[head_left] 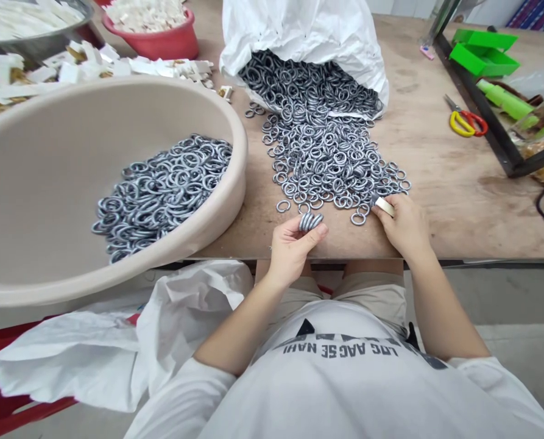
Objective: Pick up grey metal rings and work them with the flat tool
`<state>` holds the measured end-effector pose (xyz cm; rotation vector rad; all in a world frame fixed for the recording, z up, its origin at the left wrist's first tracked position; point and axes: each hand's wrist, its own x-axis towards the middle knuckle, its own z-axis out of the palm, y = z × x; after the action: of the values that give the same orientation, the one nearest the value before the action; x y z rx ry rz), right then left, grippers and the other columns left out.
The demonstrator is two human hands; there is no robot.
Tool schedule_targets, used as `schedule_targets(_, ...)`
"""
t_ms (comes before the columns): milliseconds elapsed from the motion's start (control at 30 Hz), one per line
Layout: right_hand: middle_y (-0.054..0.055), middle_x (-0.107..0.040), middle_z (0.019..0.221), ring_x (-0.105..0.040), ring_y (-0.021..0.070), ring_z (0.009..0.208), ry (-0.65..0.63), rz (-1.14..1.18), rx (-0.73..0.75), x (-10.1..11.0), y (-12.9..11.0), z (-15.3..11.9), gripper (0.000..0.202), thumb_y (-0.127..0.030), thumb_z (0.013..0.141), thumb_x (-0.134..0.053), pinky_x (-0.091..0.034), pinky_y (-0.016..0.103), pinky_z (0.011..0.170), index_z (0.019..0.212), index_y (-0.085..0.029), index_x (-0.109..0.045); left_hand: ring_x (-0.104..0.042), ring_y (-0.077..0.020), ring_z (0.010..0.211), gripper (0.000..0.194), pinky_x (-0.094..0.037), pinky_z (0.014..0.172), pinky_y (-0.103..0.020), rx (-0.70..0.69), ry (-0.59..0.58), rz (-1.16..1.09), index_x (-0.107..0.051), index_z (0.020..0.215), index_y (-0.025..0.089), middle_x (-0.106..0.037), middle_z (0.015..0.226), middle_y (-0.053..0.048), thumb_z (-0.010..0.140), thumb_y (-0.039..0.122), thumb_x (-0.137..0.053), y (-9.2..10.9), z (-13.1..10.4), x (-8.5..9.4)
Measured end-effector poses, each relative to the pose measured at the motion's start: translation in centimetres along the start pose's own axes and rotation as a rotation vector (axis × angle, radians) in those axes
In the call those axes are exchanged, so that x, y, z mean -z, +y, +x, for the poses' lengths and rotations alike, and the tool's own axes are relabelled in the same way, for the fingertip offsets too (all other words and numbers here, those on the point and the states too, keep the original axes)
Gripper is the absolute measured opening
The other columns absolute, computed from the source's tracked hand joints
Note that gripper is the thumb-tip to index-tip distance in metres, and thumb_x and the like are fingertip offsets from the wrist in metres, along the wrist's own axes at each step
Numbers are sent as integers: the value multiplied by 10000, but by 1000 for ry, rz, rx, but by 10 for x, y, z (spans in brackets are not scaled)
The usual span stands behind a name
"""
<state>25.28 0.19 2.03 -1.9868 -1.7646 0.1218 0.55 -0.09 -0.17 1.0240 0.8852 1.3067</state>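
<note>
At the far left, a metal bowl (86,33) is holding a heap of long white pieces, and in front of it a large beige basin (38,183) is standing on the table (440,213), with a mound of grey rings (166,189) lying against its right side. Behind the basin, a row of white blocks (70,73) is lying loose, and a red bowl (162,39) is carrying small white pieces just beyond. Below the table edge, a crumpled white sheet (184,311) is hanging. Next, the left hand (292,247) is pinching a short stack of rings (310,222) between thumb and fingers, near the front edge. Farther back, a white sack (303,27) is lying with its mouth towards the person, and a wide pile of rings (326,152) is spreading from it across the wood, a few stray ones lying near the left hand. At the pile's right front corner, the right hand (406,225) is gripping a small pale piece (385,206) with a dark end; what it is, I cannot tell. Farther right, red-and-yellow scissors (466,122) are lying open beside a dark frame (491,128), and green trays (486,58) are resting behind them.
</note>
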Motion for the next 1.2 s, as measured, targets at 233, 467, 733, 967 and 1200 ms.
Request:
schedule_targets(233, -34, -546, 719, -433, 100, 514, -114, 1012, -174, -6, -53, -26, 301, -518, 893, -659, -363, 242, 491, 924, -230, -575, -620, -114, 728, 276, -508, 691, -226, -11, -115, 92, -799, 981, 189, -733, 857, -33, 745, 326, -843, 6, -3, -3)
schedule_targets(467, -44, -583, 754, -417, 65, 469, -296, 1307, -236, -32, -92, -49, 329, -526, 863, -699, -325, 205, 407, 949, -239, -560, -670, -159, 804, 223, -545, 778, -276, -16, -157, 67, -787, 916, 176, -742, 882, -49, 760, 329, -831, 12, -3, 0)
schedule_targets(733, -15, -587, 820, -555, 118, 712, -211, 1124, -92, -17, -88, -42, 231, -418, 855, -732, -495, 243, 662, 890, -225, -610, -568, -122, 669, 230, -482, 650, -241, -46, -214, 147, -749, 721, 156, -648, 684, -10, 682, 336, -887, 10, -4, 3)
schedule_targets(967, -19, -608, 815, -536, 103, 620, -240, 1217, -124, -24, -95, -47, 243, -418, 854, -728, -470, 232, 565, 921, -231, -588, -624, -118, 564, 310, -554, 556, -235, 144, -273, 6, -732, 813, 141, -683, 662, -15, 718, 409, -855, 11, -5, 7)
schedule_targets(1200, -16, -576, 741, -477, 123, 591, -178, 950, -46, -10, -78, -42, 288, -507, 947, -583, -392, 267, 564, 962, -223, -629, -663, -131, 631, 260, -598, 629, -257, 137, -250, 13, -715, 821, 143, -711, 730, -26, 741, 354, -844, 9, -5, 8)
